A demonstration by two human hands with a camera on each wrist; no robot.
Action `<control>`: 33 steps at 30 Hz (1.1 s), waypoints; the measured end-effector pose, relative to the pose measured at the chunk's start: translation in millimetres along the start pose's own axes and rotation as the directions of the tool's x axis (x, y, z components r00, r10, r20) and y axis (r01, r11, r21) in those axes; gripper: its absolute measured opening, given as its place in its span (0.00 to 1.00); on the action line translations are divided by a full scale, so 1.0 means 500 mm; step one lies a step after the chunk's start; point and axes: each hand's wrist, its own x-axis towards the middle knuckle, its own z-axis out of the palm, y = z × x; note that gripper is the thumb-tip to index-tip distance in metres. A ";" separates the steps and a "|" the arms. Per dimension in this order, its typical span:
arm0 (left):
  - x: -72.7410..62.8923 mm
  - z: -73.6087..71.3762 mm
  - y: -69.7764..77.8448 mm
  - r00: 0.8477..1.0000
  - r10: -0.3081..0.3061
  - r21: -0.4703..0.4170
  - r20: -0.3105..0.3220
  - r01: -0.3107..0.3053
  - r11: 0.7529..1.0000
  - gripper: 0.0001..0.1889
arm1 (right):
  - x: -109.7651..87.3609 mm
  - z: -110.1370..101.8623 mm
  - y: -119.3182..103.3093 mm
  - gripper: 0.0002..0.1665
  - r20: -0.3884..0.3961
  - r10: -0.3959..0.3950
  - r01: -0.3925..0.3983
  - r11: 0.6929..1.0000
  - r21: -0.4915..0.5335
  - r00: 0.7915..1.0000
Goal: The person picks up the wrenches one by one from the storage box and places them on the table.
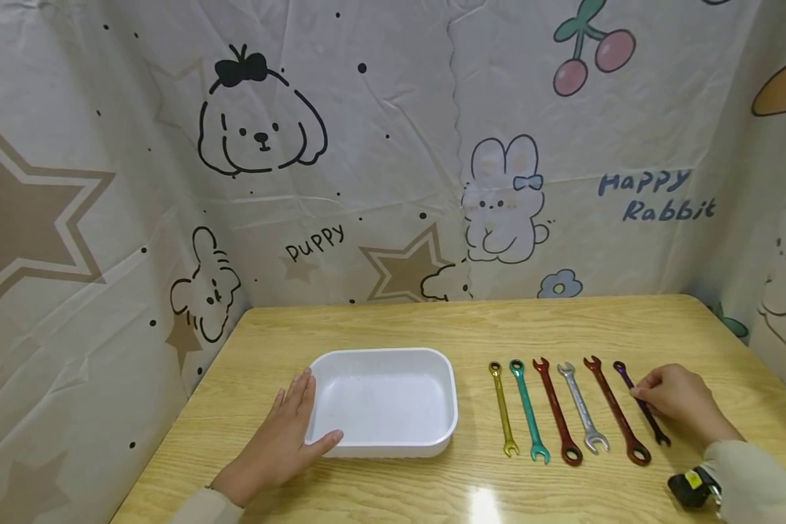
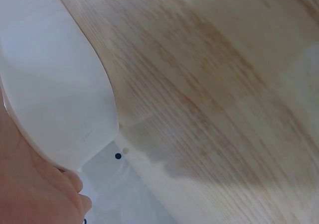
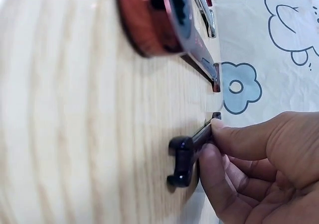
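Note:
A dark purple combination wrench [image 1: 643,405] lies at the right end of a row of wrenches. My right hand [image 1: 681,399] pinches its shaft between thumb and fingers; the right wrist view shows the wrench's open end [image 3: 182,162] pointing toward the camera. Left of it lie a red wrench [image 1: 616,407], a silver wrench [image 1: 583,406] and another red wrench [image 1: 557,409], then a teal wrench [image 1: 528,407] and a yellow wrench [image 1: 503,407]. My left hand [image 1: 282,429] rests with spread, straight fingers against the left side of a white plastic tub [image 1: 456,407], its thumb over the near rim.
The tub stands on a wood-grain table [image 1: 393,327], left of the wrenches, and nothing shows inside it. A pale cloth [image 1: 380,145] with cartoon prints hangs behind and beside the table. A small black device [image 1: 691,489] sits at the right wrist.

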 end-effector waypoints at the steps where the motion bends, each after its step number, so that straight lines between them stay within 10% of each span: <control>1: 0.000 0.000 0.000 1.000 0.000 -0.001 0.002 0.000 1.000 0.53 | 0.001 0.000 0.001 0.11 0.003 0.003 -0.003 1.000 0.007 1.000; 33: 0.010 -0.038 0.001 0.996 -0.029 -0.049 0.083 0.034 0.998 0.59 | -0.009 -0.011 -0.013 0.19 0.011 -0.076 0.077 0.995 -0.057 0.997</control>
